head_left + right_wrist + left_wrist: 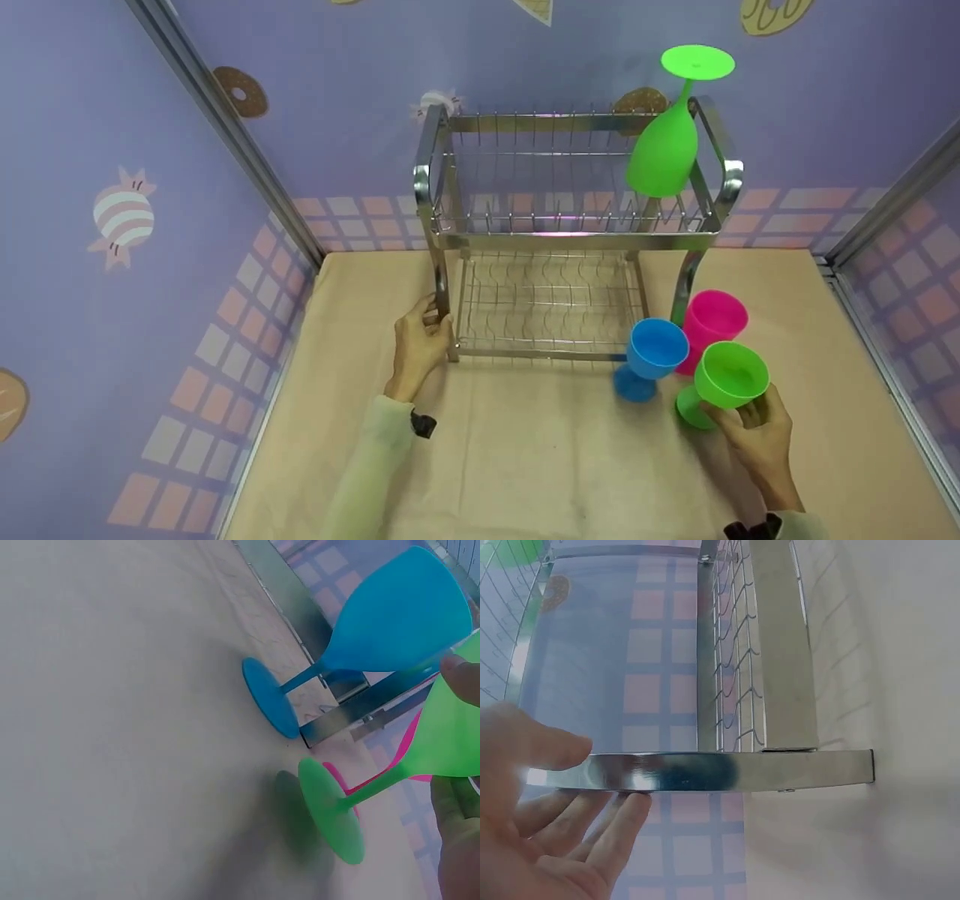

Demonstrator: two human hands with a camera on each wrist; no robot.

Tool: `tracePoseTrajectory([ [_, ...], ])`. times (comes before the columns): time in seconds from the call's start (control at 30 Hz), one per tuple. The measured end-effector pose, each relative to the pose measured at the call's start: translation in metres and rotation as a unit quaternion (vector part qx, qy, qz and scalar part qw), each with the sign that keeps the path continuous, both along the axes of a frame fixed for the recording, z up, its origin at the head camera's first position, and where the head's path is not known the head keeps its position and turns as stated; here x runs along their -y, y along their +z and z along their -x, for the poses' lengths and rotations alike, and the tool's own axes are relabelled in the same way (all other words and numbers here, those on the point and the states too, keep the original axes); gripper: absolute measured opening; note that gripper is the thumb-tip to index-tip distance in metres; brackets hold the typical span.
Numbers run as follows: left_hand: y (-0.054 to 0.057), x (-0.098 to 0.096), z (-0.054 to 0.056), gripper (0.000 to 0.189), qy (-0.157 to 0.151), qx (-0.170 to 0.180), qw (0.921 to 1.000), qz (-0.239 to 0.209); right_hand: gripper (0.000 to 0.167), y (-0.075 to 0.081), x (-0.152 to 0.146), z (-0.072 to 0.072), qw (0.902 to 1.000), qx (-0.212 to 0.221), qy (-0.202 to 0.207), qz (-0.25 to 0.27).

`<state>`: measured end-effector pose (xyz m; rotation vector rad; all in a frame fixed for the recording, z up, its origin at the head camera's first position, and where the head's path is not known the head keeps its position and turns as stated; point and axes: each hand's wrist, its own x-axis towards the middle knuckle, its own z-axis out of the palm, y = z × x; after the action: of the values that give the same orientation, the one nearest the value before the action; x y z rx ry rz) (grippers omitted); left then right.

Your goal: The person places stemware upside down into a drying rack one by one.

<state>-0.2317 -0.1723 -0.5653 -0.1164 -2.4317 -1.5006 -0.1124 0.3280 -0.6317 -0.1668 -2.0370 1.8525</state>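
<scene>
My left hand (420,345) holds the front left leg of a two-tier metal dish rack (577,241). In the left wrist view the thumb lies on one side of that leg (802,770) and the fingers on the other. My right hand (761,439) grips a green goblet (731,375) by its bowl, bowl up. Its base (330,810) looks slightly raised from the table, with its shadow apart from it. A blue goblet (654,352) stands upright at the rack's front right corner. Behind the green one is a pink goblet (712,319), partly hidden.
Another green goblet (667,154) sits upside down on the rack's upper tier, at the right. Wire slots line the lower tier (551,300). A cloth-covered table (525,450) lies under everything, with patterned walls (337,90) and metal edge posts (225,127) around it.
</scene>
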Motion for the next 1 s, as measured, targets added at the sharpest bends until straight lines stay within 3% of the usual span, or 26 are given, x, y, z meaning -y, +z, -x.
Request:
tracePoseTrajectory([
  [0.13, 0.000, 0.002, -0.008, 0.053, -0.019, 0.008, 0.9998, 0.006, 0.090, 0.008, 0.001, -0.004, 0.9998, -0.017, -0.004, -0.005],
  [0.33, 0.006, 0.004, -0.021, 0.057, -0.031, 0.018, 0.9994, -0.001, 0.090, 0.023, 0.004, -0.011, 0.9949, -0.093, 0.036, 0.013],
  [0.43, 0.011, 0.004, -0.028, 0.058, -0.034, 0.016, 0.9992, -0.009, 0.091, 0.032, 0.006, -0.014, 0.9908, -0.122, 0.057, -0.010],
  [0.53, 0.016, 0.002, -0.035, 0.058, -0.037, 0.012, 0.9992, -0.009, 0.095, 0.042, 0.010, -0.016, 0.9890, -0.123, 0.060, -0.057],
  [0.73, 0.026, -0.012, -0.048, 0.054, -0.068, 0.000, 0.9977, 0.008, 0.103, 0.061, 0.023, -0.016, 0.9719, -0.171, 0.078, -0.142],
  [0.93, 0.042, -0.035, -0.062, 0.050, -0.120, 0.007, 0.9927, -0.001, 0.099, 0.108, 0.056, -0.023, 0.9520, -0.217, 0.096, -0.194],
  [1.0, 0.046, -0.041, -0.066, 0.050, -0.130, 0.003, 0.9916, -0.002, 0.098, 0.115, 0.063, -0.021, 0.9434, -0.231, 0.098, -0.217],
])
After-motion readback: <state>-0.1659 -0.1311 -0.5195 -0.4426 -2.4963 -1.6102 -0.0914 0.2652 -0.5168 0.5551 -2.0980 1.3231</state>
